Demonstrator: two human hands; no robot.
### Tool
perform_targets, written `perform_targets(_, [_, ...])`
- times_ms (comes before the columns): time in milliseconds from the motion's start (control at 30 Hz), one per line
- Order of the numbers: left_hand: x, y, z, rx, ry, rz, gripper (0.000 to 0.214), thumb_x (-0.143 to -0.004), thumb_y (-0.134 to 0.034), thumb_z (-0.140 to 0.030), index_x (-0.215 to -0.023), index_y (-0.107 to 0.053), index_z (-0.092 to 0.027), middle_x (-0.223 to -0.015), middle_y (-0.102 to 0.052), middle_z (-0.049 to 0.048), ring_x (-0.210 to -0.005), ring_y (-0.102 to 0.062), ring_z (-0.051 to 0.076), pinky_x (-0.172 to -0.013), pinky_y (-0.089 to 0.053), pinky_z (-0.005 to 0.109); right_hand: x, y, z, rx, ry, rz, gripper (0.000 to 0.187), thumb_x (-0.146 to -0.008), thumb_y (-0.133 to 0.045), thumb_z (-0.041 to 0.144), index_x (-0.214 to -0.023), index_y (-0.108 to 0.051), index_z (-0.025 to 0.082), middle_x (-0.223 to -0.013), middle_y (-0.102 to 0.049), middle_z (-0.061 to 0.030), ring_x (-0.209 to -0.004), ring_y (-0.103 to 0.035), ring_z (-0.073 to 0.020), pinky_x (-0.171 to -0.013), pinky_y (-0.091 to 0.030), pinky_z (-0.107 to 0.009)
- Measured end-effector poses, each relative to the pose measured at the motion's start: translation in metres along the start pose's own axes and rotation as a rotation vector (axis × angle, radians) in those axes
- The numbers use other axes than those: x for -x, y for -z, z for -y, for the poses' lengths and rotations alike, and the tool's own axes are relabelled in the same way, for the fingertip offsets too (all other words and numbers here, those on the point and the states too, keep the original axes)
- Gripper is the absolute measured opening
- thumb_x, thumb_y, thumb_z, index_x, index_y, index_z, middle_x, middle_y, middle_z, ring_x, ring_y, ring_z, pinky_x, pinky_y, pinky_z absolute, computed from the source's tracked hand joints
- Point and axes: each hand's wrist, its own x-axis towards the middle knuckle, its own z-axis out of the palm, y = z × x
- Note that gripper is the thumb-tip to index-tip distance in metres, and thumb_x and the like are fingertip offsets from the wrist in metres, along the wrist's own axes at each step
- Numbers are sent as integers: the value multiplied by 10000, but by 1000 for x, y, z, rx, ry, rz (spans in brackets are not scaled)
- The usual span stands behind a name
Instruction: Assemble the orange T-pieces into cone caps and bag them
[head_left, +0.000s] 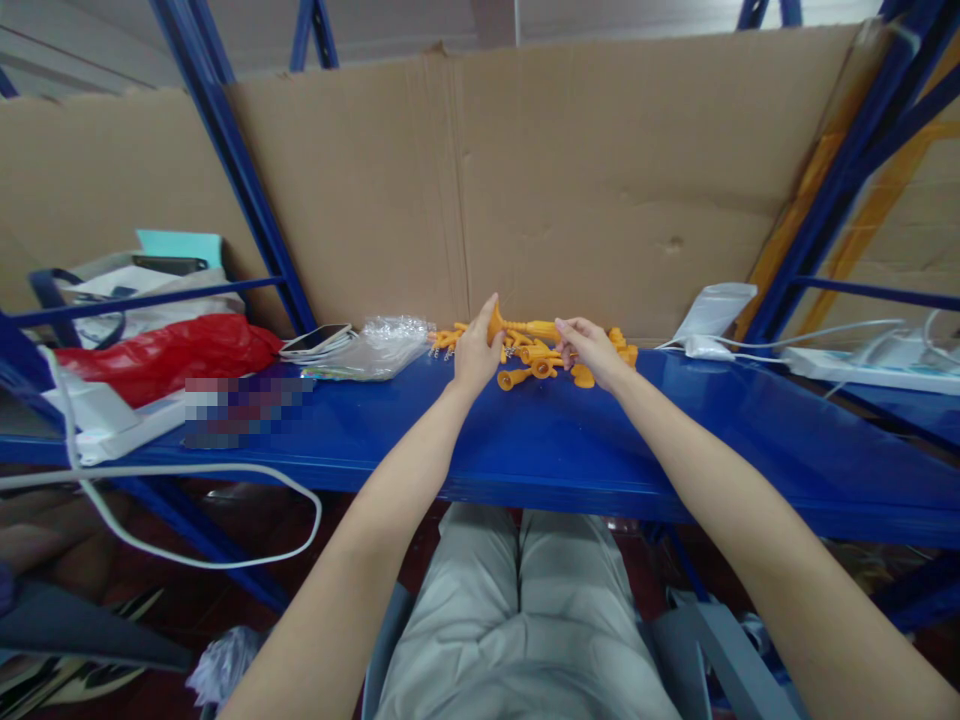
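Orange plastic, a slender horn-shaped piece (532,328) lies between the two hands at the far side of the blue counter (555,460), its long axis running left to right, across the forearms. Its flared end seems to be the left one, in the curled fingers of the left hand (474,355); the right hand (591,348) pinches near the right end, thumb and fingertips drawn narrow. Neither hand is clearly nearer, since each is at one end. How firmly they grip cannot be told.

Similar orange parts (514,379) crowd the near side of the held piece, some with round mouths facing the person, and more lie beyond the right hand. Small metal bits show left of the left hand, too fine to make out. Farther left are a clear plastic bag (379,350) and a phone (319,338). To the right, well apart, stands a white packet (712,310). Upright cardboard (600,180) closes off the far side; the near stretch of counter leaves the forearms unobstructed.
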Motion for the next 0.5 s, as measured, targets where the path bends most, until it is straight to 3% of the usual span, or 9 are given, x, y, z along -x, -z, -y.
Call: perform_targets(500, [-4, -2, 4, -57, 63, 46, 662, -869, -587, -62, -1494, -455, -234, -1438, -595, 80, -1307, -577, 234, -1150, -435, 412, -11, 5, -17, 56, 153, 78, 386, -846, -677, 554, -858, -447, 244, -614, -482, 76, -439, -360, -68, -409, -349, -201])
